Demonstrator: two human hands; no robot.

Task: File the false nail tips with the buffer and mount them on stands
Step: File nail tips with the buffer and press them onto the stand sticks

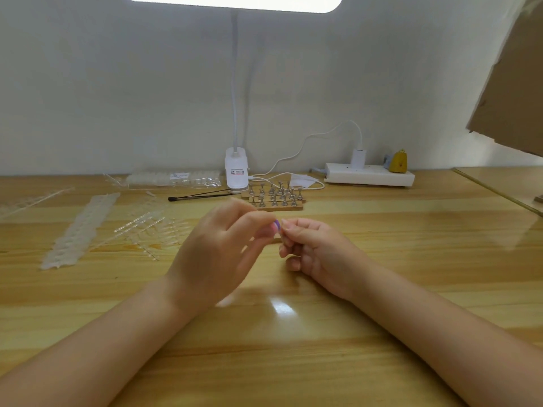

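Observation:
My left hand (217, 254) hovers over the middle of the wooden table, its fingers closed on a small purple and pink buffer (275, 225). My right hand (311, 248) is just to its right, thumb and forefinger pinched together against the buffer's end; a clear nail tip is too small to make out there. Behind the hands, several small metal stands (274, 193) sit on wooden bases (276, 207). Clear nail-tip strips (79, 230) and loose clear sprues (147, 230) lie on the left of the table.
A white clip lamp base (236, 170) stands at the back centre, with a black thin tool (199, 197) beside it. A white power strip (370, 174) with a charger sits back right. A bag of tips (176, 179) lies back left. Cardboard (511, 83) hangs top right.

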